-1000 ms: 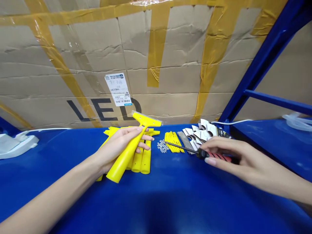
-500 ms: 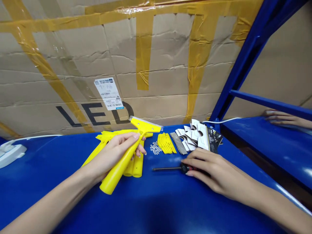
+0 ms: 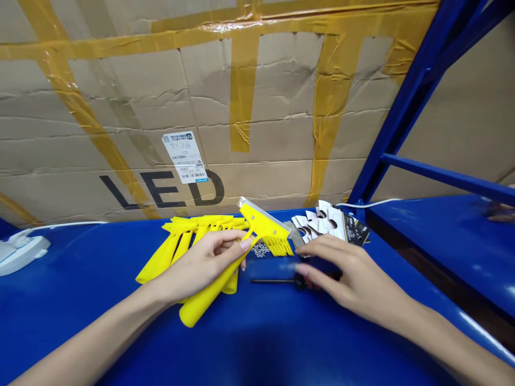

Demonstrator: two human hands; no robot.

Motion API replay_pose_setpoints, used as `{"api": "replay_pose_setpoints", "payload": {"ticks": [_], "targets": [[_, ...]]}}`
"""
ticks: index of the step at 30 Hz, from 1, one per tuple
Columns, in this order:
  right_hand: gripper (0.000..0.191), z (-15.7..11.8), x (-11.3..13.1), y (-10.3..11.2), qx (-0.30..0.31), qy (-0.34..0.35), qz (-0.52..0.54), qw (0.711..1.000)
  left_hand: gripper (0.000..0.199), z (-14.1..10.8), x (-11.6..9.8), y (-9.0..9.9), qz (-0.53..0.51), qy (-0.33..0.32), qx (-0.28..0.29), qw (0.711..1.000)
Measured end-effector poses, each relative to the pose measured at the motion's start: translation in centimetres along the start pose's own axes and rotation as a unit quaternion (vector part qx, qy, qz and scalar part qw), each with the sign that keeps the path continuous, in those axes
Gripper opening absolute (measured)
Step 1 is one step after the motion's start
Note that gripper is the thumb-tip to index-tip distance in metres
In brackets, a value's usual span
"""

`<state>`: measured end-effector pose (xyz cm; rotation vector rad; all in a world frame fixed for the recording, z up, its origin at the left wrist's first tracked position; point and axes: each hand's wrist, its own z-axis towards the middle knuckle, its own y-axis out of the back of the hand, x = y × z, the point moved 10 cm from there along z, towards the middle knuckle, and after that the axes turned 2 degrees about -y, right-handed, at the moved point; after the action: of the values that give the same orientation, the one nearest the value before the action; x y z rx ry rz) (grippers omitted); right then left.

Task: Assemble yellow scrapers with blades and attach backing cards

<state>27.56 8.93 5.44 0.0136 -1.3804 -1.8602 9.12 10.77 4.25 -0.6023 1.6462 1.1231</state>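
My left hand (image 3: 207, 257) grips a yellow scraper (image 3: 207, 300) by its handle. The scraper's wide head points up and right, with a clear strip along its far edge. My right hand (image 3: 360, 276) hovers over a screwdriver (image 3: 277, 281) lying on the blue table, thumb and fingers apart; its handle is partly hidden beneath the hand. Several more yellow scraper handles (image 3: 161, 262) lie behind my left hand. Beyond the held scraper's head sit a pile of small metal nuts or screws (image 3: 260, 250), a row of yellow plates (image 3: 279, 246) and grey blades (image 3: 296, 236).
White and black cards (image 3: 336, 222) lie fanned out at the back right. A large taped cardboard box (image 3: 273, 177) stands behind the blue table (image 3: 241, 348). Blue frame posts (image 3: 396, 112) rise at right. A white round device (image 3: 26, 253) with a cable sits at left. Another person's blurred hand (image 3: 501, 212) shows at far right.
My left hand has brought the scraper rightward and turned its head clockwise. My right hand has let go of the screwdriver and risen off it. The other person's hand has moved right.
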Motion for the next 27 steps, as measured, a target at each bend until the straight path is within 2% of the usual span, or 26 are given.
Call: {"api": "replay_pose_setpoints", "payload": {"ticks": [3,6,8,10,12,14,18,21,25,27], "targets": [[0.030,1.2,-1.4,2.3,-0.085,-0.090,0.012,0.992,0.034,-0.2,-0.4,-0.2,0.004,-0.012,0.009,1.000],[0.025,1.8,-4.2,4.9,-0.137,-0.179,-0.073,0.972,0.035,-0.1,-0.8,-0.5,-0.026,-0.002,0.015,1.000],[0.023,2.1,-6.5,5.9,-0.115,-0.228,-0.164,0.953,0.034,0.1,-1.0,-0.8,-0.055,0.009,0.011,0.998],[0.035,2.2,-8.8,6.2,-0.075,-0.260,-0.221,0.937,0.033,0.4,-1.1,-1.1,-0.087,0.025,0.005,0.996],[0.046,1.8,-11.0,5.6,-0.025,-0.298,-0.214,0.930,0.033,0.9,-1.0,-1.4,-0.116,0.041,-0.003,0.992],[0.056,1.3,-12.0,4.6,0.010,-0.306,-0.184,0.934,0.031,1.5,-0.9,-1.7,-0.134,0.048,-0.016,0.990],[0.063,0.8,-11.7,3.4,0.023,-0.279,-0.164,0.946,0.029,2.2,-0.8,-2.6,-0.157,0.048,-0.021,0.986],[0.063,0.3,-11.0,4.3,-0.009,-0.272,-0.177,0.946,0.029,2.3,-0.9,-3.4,-0.171,0.047,-0.010,0.984],[0.056,0.0,-7.8,7.2,-0.103,-0.230,-0.272,0.929,0.026,2.0,-0.7,-3.7,-0.219,0.058,-0.014,0.974],[0.051,0.0,-5.1,8.7,-0.184,-0.181,-0.250,0.933,0.023,1.6,-0.4,-3.1,-0.264,0.068,-0.041,0.961]]}}
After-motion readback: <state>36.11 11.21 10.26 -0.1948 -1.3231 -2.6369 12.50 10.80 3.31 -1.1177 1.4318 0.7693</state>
